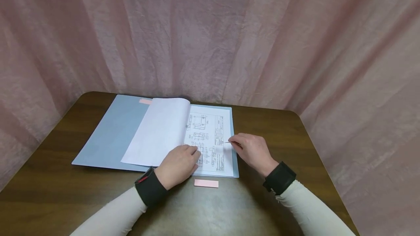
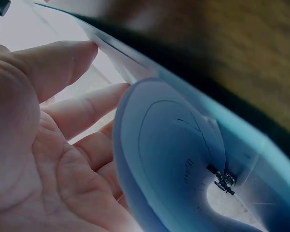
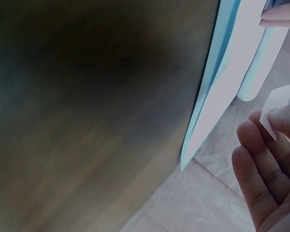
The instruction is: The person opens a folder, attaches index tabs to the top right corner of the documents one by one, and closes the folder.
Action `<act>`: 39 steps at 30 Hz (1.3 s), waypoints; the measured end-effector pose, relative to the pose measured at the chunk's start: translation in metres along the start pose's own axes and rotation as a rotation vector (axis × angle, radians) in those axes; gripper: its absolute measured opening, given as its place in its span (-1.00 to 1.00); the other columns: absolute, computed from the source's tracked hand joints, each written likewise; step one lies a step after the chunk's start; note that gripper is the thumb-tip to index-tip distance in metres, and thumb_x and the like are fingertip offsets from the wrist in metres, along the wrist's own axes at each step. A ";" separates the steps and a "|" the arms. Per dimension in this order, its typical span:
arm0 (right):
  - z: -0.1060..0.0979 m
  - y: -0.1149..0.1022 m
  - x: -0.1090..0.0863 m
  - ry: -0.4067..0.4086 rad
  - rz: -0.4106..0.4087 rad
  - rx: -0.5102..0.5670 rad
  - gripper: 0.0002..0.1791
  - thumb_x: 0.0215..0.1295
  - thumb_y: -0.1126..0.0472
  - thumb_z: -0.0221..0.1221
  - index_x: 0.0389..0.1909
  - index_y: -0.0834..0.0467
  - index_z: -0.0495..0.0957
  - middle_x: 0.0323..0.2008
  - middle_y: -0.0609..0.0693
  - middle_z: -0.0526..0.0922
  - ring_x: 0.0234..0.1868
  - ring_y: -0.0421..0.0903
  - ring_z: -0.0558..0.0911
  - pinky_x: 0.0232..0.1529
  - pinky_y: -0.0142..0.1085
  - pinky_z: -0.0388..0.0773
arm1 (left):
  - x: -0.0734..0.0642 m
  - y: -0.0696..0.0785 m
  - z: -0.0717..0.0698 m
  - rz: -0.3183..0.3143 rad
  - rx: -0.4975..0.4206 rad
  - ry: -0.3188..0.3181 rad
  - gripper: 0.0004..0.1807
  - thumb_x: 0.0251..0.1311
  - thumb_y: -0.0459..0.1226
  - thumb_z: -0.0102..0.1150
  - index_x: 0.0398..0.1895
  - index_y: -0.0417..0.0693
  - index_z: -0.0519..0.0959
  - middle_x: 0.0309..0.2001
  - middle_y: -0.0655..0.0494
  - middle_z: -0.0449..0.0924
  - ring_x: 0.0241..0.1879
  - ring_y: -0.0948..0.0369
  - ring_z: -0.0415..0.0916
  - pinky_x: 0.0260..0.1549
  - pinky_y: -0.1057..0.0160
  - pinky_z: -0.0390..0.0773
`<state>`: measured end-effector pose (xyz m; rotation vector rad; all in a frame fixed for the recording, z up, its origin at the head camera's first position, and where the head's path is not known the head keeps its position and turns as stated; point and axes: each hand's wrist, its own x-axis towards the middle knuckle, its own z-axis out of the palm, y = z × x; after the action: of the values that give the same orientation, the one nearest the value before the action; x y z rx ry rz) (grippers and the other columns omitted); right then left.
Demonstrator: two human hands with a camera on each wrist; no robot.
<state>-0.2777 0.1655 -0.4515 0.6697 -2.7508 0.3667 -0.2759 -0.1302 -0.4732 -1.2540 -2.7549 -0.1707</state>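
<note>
A blue folder (image 1: 101, 137) lies spread on the table, with printed technical drawings (image 1: 210, 119) on its right side. Turned-over white sheets (image 1: 157, 130) curl across to the left. My left hand (image 1: 181, 163) rests on the drawing page beside the curled sheets, thumb and fingers loosely extended; the left wrist view shows the rolled sheets (image 2: 159, 145) next to its fingers. At the page's right edge, my right hand (image 1: 254, 150) pinches a small pale sticky note (image 3: 276, 107) between thumb and finger, held just over the paper.
A pink sticky-note pad (image 1: 206, 183) lies on the wooden table (image 1: 269, 123) in front of the folder. Another pink sticky note (image 1: 145, 101) is at the top of the folder's left cover. Behind the table hangs a pink curtain (image 1: 210, 39).
</note>
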 end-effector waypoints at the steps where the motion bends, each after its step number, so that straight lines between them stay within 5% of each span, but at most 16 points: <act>1: 0.001 0.002 0.002 0.002 0.003 -0.006 -0.71 0.22 0.29 0.64 -0.05 0.07 0.87 -0.19 -0.05 0.85 -0.32 -0.16 0.72 -0.23 -0.23 0.73 | 0.000 0.000 -0.001 0.000 0.000 0.002 -0.53 0.31 -0.12 0.60 0.16 -0.19 0.76 0.12 -0.11 0.76 0.07 -0.01 0.71 0.17 0.01 0.68; 17: 0.018 0.040 0.038 0.006 0.003 -0.115 -0.88 0.35 0.24 0.56 -0.15 0.07 0.86 -0.31 -0.07 0.78 -0.42 -0.16 0.62 -0.38 -0.25 0.59 | -0.002 0.004 -0.003 -0.010 0.005 0.007 -0.56 0.35 -0.11 0.57 0.16 -0.17 0.76 0.12 -0.10 0.76 0.07 -0.01 0.70 0.16 0.00 0.68; 39: 0.044 0.078 0.087 0.037 0.026 -0.249 -0.90 0.41 0.31 0.48 -0.14 0.07 0.89 -0.25 0.00 0.81 -0.31 -0.05 0.75 -0.28 -0.15 0.70 | -0.004 0.003 0.003 -0.020 0.034 0.004 -0.55 0.36 -0.08 0.56 0.17 -0.15 0.75 0.11 -0.06 0.76 0.04 0.02 0.69 0.13 0.02 0.68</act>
<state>-0.3988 0.1836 -0.4766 0.5567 -2.7096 0.0388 -0.2713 -0.1303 -0.4768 -1.2167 -2.7556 -0.1273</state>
